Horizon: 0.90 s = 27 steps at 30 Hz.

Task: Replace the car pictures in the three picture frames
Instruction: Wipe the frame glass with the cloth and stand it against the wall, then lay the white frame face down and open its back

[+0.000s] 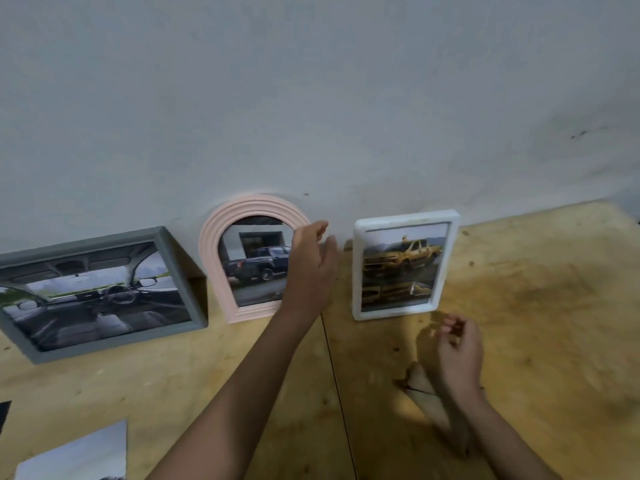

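Middle frame next: my left hand is at its edge.

On the table (207, 393), three frames lean against the wall: grey frame (86, 241) left, pink arched frame (211, 244) middle, white frame (358, 271) right. My left hand (311, 268), fingers apart, is at the pink frame's right edge. I'd take both sides before lifting, so my right hand (459, 351), loosely curled and empty, should come up.

The grey frame (86, 240), pink frame (242, 202) and white frame (405, 216) hog the wall (311, 98) edge. The plywood (536, 306) right of them is wide open.
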{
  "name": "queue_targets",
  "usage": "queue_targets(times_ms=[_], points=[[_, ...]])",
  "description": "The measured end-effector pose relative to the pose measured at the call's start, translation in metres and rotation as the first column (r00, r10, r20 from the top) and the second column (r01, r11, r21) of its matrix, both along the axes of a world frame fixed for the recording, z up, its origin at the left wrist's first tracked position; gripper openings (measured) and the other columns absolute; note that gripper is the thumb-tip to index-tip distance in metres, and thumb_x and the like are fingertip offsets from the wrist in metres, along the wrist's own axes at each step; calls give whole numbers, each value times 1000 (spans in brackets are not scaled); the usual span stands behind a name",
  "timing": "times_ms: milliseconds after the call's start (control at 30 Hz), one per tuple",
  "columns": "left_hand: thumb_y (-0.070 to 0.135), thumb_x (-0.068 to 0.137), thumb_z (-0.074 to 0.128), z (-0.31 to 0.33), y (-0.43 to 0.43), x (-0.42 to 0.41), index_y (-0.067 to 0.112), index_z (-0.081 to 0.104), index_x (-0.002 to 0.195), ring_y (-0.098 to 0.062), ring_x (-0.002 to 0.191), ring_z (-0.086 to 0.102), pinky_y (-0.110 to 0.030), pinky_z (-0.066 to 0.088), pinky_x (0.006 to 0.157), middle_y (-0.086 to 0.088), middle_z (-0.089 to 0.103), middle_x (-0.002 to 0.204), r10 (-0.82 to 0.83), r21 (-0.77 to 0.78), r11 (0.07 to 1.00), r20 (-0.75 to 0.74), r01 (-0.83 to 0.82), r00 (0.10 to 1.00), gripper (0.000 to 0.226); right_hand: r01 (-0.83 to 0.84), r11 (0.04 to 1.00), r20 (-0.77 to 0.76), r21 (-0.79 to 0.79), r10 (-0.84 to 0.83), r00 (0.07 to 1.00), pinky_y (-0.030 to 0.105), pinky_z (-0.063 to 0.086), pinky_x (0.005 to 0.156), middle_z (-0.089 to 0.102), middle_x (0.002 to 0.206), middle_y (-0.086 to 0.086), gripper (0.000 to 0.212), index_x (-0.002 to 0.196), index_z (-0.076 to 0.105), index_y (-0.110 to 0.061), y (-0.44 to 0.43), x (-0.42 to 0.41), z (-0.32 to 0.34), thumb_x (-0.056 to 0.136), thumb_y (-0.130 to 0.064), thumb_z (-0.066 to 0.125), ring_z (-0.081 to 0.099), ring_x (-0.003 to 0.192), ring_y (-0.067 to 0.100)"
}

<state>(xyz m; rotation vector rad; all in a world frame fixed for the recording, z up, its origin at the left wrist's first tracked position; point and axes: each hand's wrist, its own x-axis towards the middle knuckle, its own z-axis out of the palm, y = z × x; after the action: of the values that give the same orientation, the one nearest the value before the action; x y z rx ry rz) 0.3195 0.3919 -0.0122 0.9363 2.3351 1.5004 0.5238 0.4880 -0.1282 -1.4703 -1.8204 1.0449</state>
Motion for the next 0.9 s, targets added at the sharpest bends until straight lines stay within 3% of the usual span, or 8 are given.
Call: queue_targets(times_ms=[133,200,267,367,567,667,733,900], points=[[29,101,33,2,43,8,8,41,136,-20,124,45,-27,35,101,-10,44,136,12,-121,993,66,-4,998,41,-37,980,2,-197,38,999,35,42,90,57,118,18,34,118,52,1,55,3,-7,85,11,48,54,111,32],[28,101,30,-4,55,10,8,48,128,-20,117,48,-30,38,98,-12,51,127,56,-153,987,73,-44,996,38,-156,947,11,-282,166,986,32,44,86,56,123,14,41,125,51,-1,66,-3,-4,86,10,48,54,111,25],[25,101,29,-11,60,10,6,57,106,-20,100,51,-30,41,84,-10,57,103,85,-159,985,73,-72,994,34,-284,912,47,-295,311,949,30,43,82,58,121,12,41,126,52,-4,69,-10,-1,87,8,49,54,108,23],[23,99,32,-18,60,6,7,60,89,-21,87,51,-31,40,73,-9,57,87,90,-130,988,89,-78,992,34,-370,900,93,-229,398,913,29,40,82,62,117,12,34,120,59,-7,71,-14,-3,89,2,47,55,109,27],[31,98,37,-19,52,1,13,65,103,-22,94,55,-33,43,78,-8,60,98,77,-134,989,83,-65,994,34,-433,891,105,-139,448,888,26,37,83,62,114,11,31,117,60,-8,71,-2,-13,89,1,51,55,104,23],[29,98,38,-12,41,5,12,66,104,-21,94,56,-30,43,76,-6,62,99,96,-111,990,103,-84,990,33,-418,894,93,-160,436,895,22,40,75,61,105,4,26,110,61,-9,64,9,-9,88,2,52,52,96,15],[25,97,42,-3,30,9,10,65,108,-16,95,57,-30,46,82,-1,63,101,142,-82,988,133,-132,981,30,-399,902,71,-163,414,908,21,42,70,59,98,5,18,101,62,-6,56,16,-6,87,3,56,56,94,20],[24,97,46,13,-11,15,10,64,114,-4,88,59,-23,46,82,5,62,98,139,-27,990,158,-136,978,28,-454,887,65,89,450,891,26,49,67,59,86,9,19,80,61,-11,21,36,3,78,6,68,59,81,26]])
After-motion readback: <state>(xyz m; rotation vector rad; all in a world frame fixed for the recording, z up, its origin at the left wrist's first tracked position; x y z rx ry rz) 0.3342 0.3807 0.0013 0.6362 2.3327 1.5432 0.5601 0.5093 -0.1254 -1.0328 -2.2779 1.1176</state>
